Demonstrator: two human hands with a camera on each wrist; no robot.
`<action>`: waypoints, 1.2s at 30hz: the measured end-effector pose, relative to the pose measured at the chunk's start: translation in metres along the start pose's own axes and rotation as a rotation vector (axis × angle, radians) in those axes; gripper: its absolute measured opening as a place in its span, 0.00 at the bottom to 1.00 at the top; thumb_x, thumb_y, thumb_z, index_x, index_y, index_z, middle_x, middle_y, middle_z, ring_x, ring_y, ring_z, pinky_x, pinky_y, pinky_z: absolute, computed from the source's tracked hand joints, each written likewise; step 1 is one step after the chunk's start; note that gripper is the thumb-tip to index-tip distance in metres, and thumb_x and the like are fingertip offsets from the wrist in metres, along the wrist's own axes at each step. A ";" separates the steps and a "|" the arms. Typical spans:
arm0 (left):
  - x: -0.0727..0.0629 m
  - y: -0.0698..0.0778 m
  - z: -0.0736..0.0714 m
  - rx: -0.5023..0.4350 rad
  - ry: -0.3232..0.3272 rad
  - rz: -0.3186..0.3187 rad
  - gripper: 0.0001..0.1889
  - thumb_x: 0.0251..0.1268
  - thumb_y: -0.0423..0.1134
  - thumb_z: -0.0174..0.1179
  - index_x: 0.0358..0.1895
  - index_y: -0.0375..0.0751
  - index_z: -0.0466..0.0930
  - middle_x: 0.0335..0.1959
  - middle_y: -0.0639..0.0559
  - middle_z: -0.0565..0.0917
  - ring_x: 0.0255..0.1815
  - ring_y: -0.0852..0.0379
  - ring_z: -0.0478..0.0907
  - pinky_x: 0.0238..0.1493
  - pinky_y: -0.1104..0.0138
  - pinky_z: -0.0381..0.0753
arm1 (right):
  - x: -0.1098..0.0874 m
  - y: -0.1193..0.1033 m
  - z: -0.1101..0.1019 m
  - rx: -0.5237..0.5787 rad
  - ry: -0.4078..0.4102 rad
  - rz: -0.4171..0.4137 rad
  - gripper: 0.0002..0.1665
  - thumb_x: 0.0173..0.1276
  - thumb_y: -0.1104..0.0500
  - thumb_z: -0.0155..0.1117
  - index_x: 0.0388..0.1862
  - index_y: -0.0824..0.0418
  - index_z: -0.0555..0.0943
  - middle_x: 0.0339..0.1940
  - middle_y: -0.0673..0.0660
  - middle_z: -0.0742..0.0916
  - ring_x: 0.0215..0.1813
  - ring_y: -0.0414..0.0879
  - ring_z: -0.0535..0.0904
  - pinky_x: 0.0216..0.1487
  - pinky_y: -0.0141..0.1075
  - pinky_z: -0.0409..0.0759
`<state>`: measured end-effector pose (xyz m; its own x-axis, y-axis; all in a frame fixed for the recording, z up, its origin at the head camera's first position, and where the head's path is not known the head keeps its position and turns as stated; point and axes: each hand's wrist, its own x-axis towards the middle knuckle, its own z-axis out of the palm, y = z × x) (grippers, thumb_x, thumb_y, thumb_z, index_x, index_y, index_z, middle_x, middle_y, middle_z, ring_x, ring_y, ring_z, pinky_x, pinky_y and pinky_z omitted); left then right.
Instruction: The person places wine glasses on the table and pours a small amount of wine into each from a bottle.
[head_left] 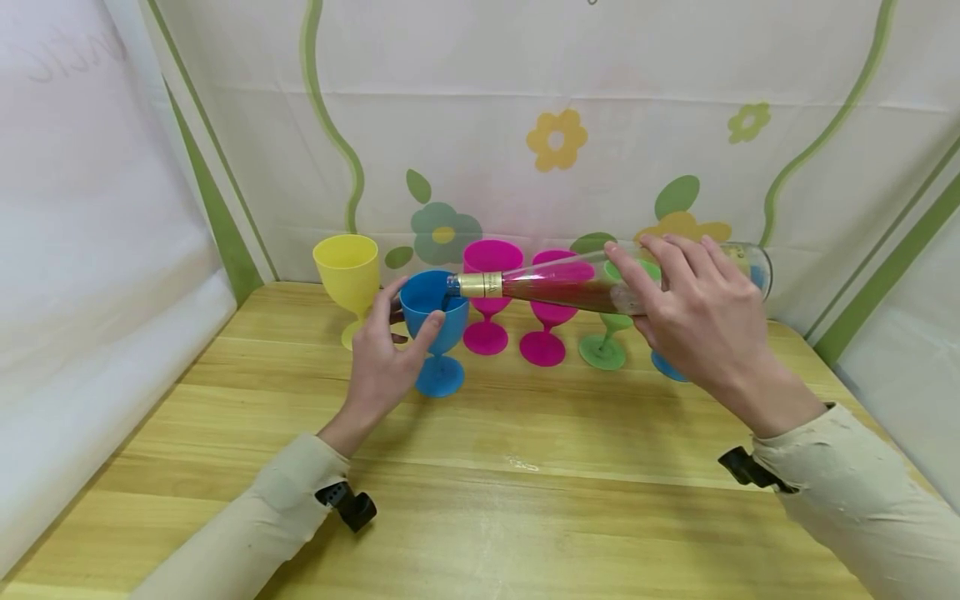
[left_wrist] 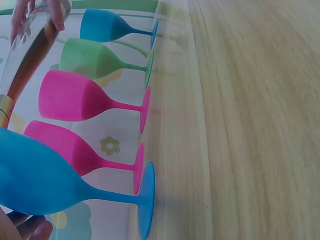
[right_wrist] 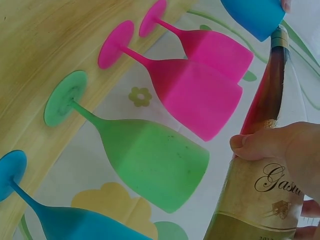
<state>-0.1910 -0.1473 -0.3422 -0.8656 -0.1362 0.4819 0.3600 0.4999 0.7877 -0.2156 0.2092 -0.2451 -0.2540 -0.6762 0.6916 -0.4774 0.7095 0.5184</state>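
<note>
My left hand (head_left: pixel 384 358) holds the bowl of a blue goblet (head_left: pixel 444 332), thumb on the near side and fingers on the far side. The goblet is upright on its foot. In my right hand (head_left: pixel 701 321) is a clear glass wine bottle (head_left: pixel 555 289) with a gold neck band, tipped nearly level, its mouth over the goblet's rim. Dark liquid shows at the mouth, inside the goblet. Reddish liquid lies along the bottle's lower side. The right wrist view shows the thumb across the bottle above its printed label (right_wrist: pixel 270 190).
A yellow goblet (head_left: pixel 347 265) stands left of my left hand. Behind and under the bottle stand two pink goblets (head_left: pixel 486 337) (head_left: pixel 543 348), a green goblet (right_wrist: pixel 155 155) and another blue goblet (left_wrist: pixel 105 25). A flowered white curtain (head_left: pixel 465 142) hangs behind the wooden table (head_left: pixel 480 500).
</note>
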 end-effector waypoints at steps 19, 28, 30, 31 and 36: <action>0.000 0.000 0.001 0.011 -0.002 0.006 0.39 0.75 0.56 0.63 0.81 0.43 0.62 0.67 0.42 0.82 0.64 0.43 0.81 0.52 0.53 0.84 | 0.000 0.001 -0.001 -0.013 -0.004 -0.012 0.43 0.55 0.66 0.75 0.73 0.58 0.78 0.58 0.70 0.86 0.54 0.69 0.84 0.58 0.64 0.84; 0.000 0.001 0.003 0.005 0.000 0.007 0.38 0.75 0.56 0.63 0.81 0.45 0.63 0.67 0.43 0.82 0.64 0.44 0.81 0.51 0.54 0.84 | 0.001 0.002 -0.002 -0.020 0.002 -0.016 0.42 0.56 0.66 0.74 0.73 0.58 0.78 0.57 0.70 0.86 0.54 0.69 0.84 0.58 0.64 0.84; 0.001 0.001 0.003 0.002 0.001 0.011 0.38 0.75 0.56 0.63 0.81 0.44 0.63 0.66 0.43 0.82 0.63 0.43 0.81 0.51 0.52 0.85 | 0.001 0.002 -0.003 -0.020 -0.001 -0.015 0.43 0.54 0.66 0.75 0.73 0.58 0.78 0.57 0.70 0.86 0.54 0.69 0.84 0.58 0.64 0.84; 0.000 0.001 0.003 -0.001 0.000 0.010 0.38 0.75 0.56 0.63 0.81 0.45 0.63 0.66 0.43 0.82 0.63 0.43 0.81 0.52 0.50 0.85 | 0.001 0.002 -0.003 -0.021 -0.001 -0.016 0.44 0.54 0.66 0.76 0.73 0.58 0.78 0.57 0.70 0.86 0.54 0.69 0.84 0.58 0.64 0.84; 0.000 0.000 0.004 -0.008 -0.002 0.006 0.38 0.74 0.56 0.63 0.81 0.46 0.63 0.67 0.43 0.82 0.64 0.43 0.81 0.53 0.46 0.86 | 0.000 0.002 -0.003 -0.019 -0.008 -0.020 0.45 0.53 0.66 0.78 0.73 0.58 0.77 0.57 0.70 0.86 0.54 0.69 0.84 0.58 0.63 0.84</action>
<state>-0.1923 -0.1437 -0.3440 -0.8639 -0.1317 0.4862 0.3681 0.4937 0.7879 -0.2142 0.2112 -0.2423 -0.2517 -0.6918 0.6768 -0.4662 0.6995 0.5416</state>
